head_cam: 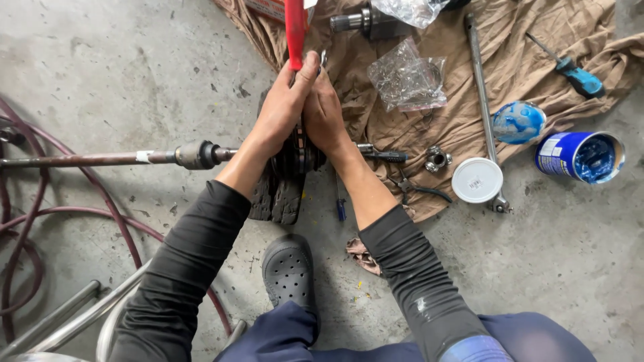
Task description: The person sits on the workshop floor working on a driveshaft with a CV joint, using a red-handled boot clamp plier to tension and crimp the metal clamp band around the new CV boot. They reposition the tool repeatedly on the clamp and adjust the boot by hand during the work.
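Left hand: our left hand is curled shut around the bottom end of a red handle, thumb up against it.
Right hand: our right hand is pressed tight against the left one, fingers folded in. Honestly we can't tell if it's gripping the handle too or just backing up the other hand.
Red handle: stands pretty much upright and runs out the top of the view, so we can't see what tool it belongs to.
Under the hands: a dark ribbed rubber boot on the end of a rusty axle shaft, which stretches off to the left across the concrete floor. Our wrists cover most of the boot.
Cloth: a brown rag is spread behind the hands, loaded with stuff.
On the cloth: a crumpled clear plastic bag, a long steel bar, a blue-handled screwdriver, a small metal joint piece and pliers.
Grease: an open blue tin of blue grease, with its white lid lying just beside it.
Left side: dark red hose looping on the floor.
Near us: a grey clog planted just below the boot.
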